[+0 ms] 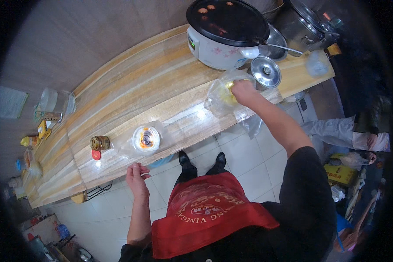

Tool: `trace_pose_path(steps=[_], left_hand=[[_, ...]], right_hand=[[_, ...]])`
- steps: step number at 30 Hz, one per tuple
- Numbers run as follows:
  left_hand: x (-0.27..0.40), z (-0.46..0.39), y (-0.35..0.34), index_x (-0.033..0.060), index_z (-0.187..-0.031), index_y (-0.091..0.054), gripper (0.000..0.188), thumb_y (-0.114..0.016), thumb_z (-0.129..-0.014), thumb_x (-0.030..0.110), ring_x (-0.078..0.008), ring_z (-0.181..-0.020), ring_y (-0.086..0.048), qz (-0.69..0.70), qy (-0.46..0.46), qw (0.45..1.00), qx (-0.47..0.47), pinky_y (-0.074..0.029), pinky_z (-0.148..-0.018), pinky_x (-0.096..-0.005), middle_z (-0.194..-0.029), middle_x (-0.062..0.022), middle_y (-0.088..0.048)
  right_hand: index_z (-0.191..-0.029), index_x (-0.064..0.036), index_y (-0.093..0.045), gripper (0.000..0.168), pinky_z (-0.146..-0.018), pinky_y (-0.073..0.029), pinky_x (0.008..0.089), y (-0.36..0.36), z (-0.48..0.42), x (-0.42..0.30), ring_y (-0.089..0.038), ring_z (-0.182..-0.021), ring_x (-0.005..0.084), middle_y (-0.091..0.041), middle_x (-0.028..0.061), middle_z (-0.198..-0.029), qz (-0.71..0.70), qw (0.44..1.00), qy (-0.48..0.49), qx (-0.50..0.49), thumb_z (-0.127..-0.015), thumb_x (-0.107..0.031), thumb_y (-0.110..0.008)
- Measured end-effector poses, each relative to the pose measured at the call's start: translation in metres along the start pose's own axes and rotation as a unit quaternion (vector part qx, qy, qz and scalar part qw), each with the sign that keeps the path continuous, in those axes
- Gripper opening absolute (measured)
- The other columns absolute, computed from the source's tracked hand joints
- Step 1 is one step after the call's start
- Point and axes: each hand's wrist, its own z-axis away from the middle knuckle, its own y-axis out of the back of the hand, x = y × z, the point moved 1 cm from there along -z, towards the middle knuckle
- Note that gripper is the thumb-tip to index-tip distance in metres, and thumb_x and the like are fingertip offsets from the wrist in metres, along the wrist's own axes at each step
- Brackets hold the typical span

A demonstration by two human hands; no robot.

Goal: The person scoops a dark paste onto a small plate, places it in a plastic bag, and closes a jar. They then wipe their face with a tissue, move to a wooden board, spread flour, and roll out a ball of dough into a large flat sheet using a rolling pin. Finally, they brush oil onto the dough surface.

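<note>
My right hand [244, 92] reaches into a clear plastic bag [214, 95] on the counter's right part. Something yellow [228, 96] is in the bag, against my fingers, whose tips are hidden. My left hand [137, 173] hovers by the counter's front edge with loosely bent fingers and nothing visible in it. Just beyond it stands a round clear plastic tub [146, 139] with reddish-orange stains and a dark centre, resting on a plastic bag or sheet [124, 151]. To the left are a glass jar [100, 143] with brownish contents and a red lid [96, 155].
A large white electric cooker [216, 49] with a dark top stands behind the bag. A ladle [281, 47] lies across its rim. Beside it are a lidded steel pot [266, 71] and a tall steel pot [303, 28]. Another person's legs [334, 129] are at the right.
</note>
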Motion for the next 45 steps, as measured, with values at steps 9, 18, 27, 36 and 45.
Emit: trace_pose_path(steps=[9,18,27,36,45], left_hand=[[-0.005,0.012,-0.015,0.0070,-0.092,-0.058,0.023,-0.053,-0.098,0.029,-0.0104,-0.069,-0.059,-0.008,-0.004,1.000,-0.006,-0.048,-0.056,-0.0245,-0.078,-0.0034,-0.061],[0.002,-0.016,-0.005,0.0031,-0.093,-0.052,0.028,-0.074,-0.085,0.018,-0.0097,-0.070,-0.051,-0.094,-0.145,0.978,0.117,-0.043,-0.064,-0.0224,-0.076,-0.0010,-0.053],[0.023,-0.067,0.005,-0.0013,-0.086,-0.058,0.020,-0.064,-0.089,0.018,-0.0094,-0.069,-0.051,-0.122,-0.203,0.969,0.076,-0.044,-0.065,-0.0262,-0.074,-0.0023,-0.057],[0.034,-0.042,0.023,0.0022,-0.079,-0.057,0.022,-0.057,-0.096,0.017,-0.0064,-0.069,-0.049,-0.023,-0.190,0.981,0.033,-0.041,-0.065,-0.0232,-0.073,-0.0008,-0.058],[0.064,-0.044,-0.003,0.0040,-0.086,-0.057,0.021,-0.052,-0.098,0.021,-0.0126,-0.072,-0.059,0.082,-0.112,0.982,-0.128,-0.046,-0.073,-0.0273,-0.076,-0.0036,-0.060]], right_hand=[[-0.077,-0.003,-0.068,0.013,-0.063,-0.052,0.0368,0.057,0.047,0.030,-0.066,-0.069,0.0259,-0.067,0.0124,-0.075,-0.257,0.961,-0.096,-0.044,-0.081,-0.015,-0.066],[-0.094,-0.003,-0.060,0.009,-0.053,-0.049,0.0229,0.100,0.106,-0.142,-0.059,-0.063,0.0080,-0.063,0.0021,-0.075,-0.760,0.630,-0.159,-0.014,-0.090,-0.011,-0.064],[-0.080,0.004,-0.061,0.013,-0.057,-0.054,0.0416,0.081,-0.022,-0.345,-0.069,-0.067,0.0306,-0.066,0.0213,-0.076,-0.659,0.746,-0.029,-0.095,-0.081,-0.009,-0.058],[-0.082,0.000,-0.067,0.015,-0.070,-0.054,0.0445,0.091,-0.072,-0.381,-0.068,-0.080,0.0350,-0.068,0.0215,-0.088,-0.365,0.921,0.108,-0.076,-0.078,-0.014,-0.065],[-0.095,0.000,-0.064,0.025,-0.060,-0.053,0.0408,0.085,-0.028,-0.280,-0.065,-0.066,0.0331,-0.066,0.0163,-0.086,-0.341,0.898,-0.092,0.262,-0.082,-0.021,-0.067]])
